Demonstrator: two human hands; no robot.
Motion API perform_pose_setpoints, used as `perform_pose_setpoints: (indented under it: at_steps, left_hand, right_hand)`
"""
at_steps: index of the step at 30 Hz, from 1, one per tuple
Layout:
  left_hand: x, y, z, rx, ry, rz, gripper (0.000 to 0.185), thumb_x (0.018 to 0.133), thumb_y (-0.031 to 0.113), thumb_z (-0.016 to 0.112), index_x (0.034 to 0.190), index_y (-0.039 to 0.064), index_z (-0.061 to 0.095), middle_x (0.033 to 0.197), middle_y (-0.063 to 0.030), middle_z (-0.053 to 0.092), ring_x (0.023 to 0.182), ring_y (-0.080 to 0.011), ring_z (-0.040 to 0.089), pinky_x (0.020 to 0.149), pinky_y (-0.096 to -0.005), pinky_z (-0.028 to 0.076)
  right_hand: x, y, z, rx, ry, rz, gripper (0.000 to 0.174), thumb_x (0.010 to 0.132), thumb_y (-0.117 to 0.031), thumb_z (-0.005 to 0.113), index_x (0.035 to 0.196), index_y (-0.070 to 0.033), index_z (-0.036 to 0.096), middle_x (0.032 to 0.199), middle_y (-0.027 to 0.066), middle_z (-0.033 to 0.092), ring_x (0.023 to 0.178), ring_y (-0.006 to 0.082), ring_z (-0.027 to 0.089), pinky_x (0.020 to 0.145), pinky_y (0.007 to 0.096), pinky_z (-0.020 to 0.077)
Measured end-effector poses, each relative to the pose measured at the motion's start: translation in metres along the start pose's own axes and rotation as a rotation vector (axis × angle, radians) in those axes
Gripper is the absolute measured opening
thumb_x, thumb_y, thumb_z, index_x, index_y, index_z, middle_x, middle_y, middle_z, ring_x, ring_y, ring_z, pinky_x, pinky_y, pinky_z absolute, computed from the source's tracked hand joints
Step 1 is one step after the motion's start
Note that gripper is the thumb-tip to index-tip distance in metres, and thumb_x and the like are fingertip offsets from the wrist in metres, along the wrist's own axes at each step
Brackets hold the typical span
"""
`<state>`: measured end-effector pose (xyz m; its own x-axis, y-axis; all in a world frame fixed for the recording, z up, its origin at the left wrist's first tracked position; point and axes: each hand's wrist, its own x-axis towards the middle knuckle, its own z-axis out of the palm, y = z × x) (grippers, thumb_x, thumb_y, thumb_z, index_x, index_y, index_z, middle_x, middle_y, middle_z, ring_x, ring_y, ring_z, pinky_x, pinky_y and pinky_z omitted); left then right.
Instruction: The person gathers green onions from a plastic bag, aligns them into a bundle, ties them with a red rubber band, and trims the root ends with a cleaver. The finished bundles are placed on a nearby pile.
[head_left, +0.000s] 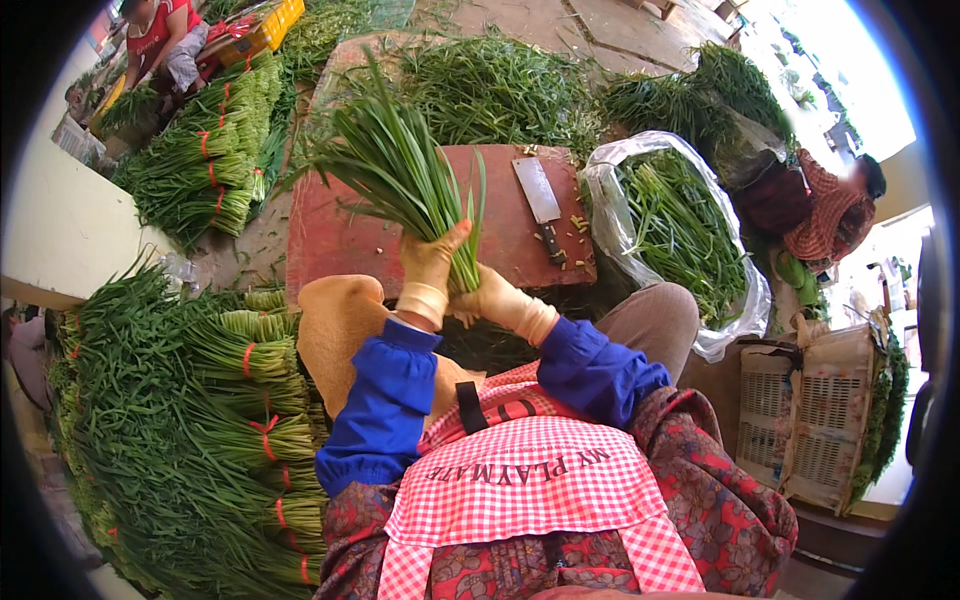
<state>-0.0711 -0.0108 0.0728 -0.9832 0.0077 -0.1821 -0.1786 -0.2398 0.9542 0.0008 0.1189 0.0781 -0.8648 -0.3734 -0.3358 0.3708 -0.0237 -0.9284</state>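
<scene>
A loose bunch of flat-leaved greens (405, 169), which look like garlic chives, stands tilted in front of me with its leaf tips up and away. My left hand (429, 261), in a pale yellowish glove, is closed around the stems. Lower down, my right hand (491, 298), gloved alike, cups the pale stem ends. Beneath the leaves lies a worn red board (337, 244). On its right side rests a cleaver (538, 191) with a black handle, pointing away from me, with bits of cut stem (579, 225) beside it. The right fingers are partly hidden by the stems.
A heap of loose greens (495, 90) lies behind the board. An open clear plastic bag (600, 180) of greens stands right. Red-tied bundles (247, 360) are stacked left; more bundles (217, 165) lie beyond. Plastic crates (829, 405) stand right. Two people (161, 37) (832, 202) sit nearby.
</scene>
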Motion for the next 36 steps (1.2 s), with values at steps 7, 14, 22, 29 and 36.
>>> perform_pose_setpoints:
  at_steps: [7, 14, 22, 29, 36]
  left_hand:
    - [0.072, 0.054, -0.035, 0.438, -0.121, 0.212, 0.09, 0.071, 0.044, 0.095, 0.138, 0.002, 0.052, 0.125, -0.0164, 0.069, 0.111, -0.0281, 0.068, 0.094, -0.0387, 0.056]
    - [0.091, -0.071, -0.054, 1.449, -0.106, -0.207, 0.144, 0.061, 0.079, 0.081, 0.164, 0.005, 0.014, 0.17, -0.0196, 0.021, 0.157, -0.0365, 0.018, 0.125, -0.0539, 0.022]
    - [0.096, -0.102, -0.062, 0.889, 0.109, 0.057, 0.103, 0.079, 0.062, 0.082, 0.152, 0.0, 0.043, 0.155, -0.0236, 0.047, 0.145, -0.0379, 0.044, 0.119, -0.0447, 0.037]
    - [0.115, -0.123, -0.093, 0.325, 0.251, 0.042, 0.054, 0.102, 0.031, 0.067, 0.144, -0.001, 0.054, 0.138, -0.0155, 0.064, 0.124, -0.0233, 0.06, 0.108, -0.0342, 0.046]
    - [0.094, -0.093, -0.066, 0.731, 0.171, 0.18, 0.109, 0.076, 0.054, 0.087, 0.155, -0.001, 0.036, 0.153, -0.0248, 0.048, 0.14, -0.0379, 0.049, 0.117, -0.0416, 0.04]
  right_hand:
    - [0.104, 0.014, -0.01, 0.922, -0.51, -0.01, 0.037, 0.096, -0.022, 0.071, 0.125, -0.002, 0.062, 0.121, 0.0134, 0.071, 0.106, 0.0266, 0.07, 0.103, 0.043, 0.0552]
    - [0.099, 0.064, -0.032, 0.217, -0.185, 0.815, 0.052, 0.109, -0.044, 0.048, 0.14, -0.003, 0.054, 0.144, 0.0157, 0.06, 0.136, 0.0261, 0.054, 0.113, 0.0478, 0.047]
    - [0.092, 0.061, -0.102, -0.323, 0.314, 0.369, 0.054, 0.102, -0.048, 0.064, 0.124, 0.002, 0.066, 0.087, 0.0096, 0.075, 0.071, 0.0189, 0.071, 0.064, 0.0318, 0.0564]
    - [0.156, 0.087, -0.08, -0.272, 0.305, 0.198, 0.052, 0.098, -0.038, 0.068, 0.13, 0.003, 0.065, 0.107, 0.017, 0.075, 0.093, 0.0266, 0.072, 0.083, 0.0373, 0.0566]
    - [0.108, 0.057, -0.078, -0.764, 0.456, 0.146, 0.055, 0.093, -0.057, 0.067, 0.106, -0.005, 0.074, 0.096, 0.0206, 0.075, 0.096, 0.0379, 0.072, 0.086, 0.0452, 0.0557]
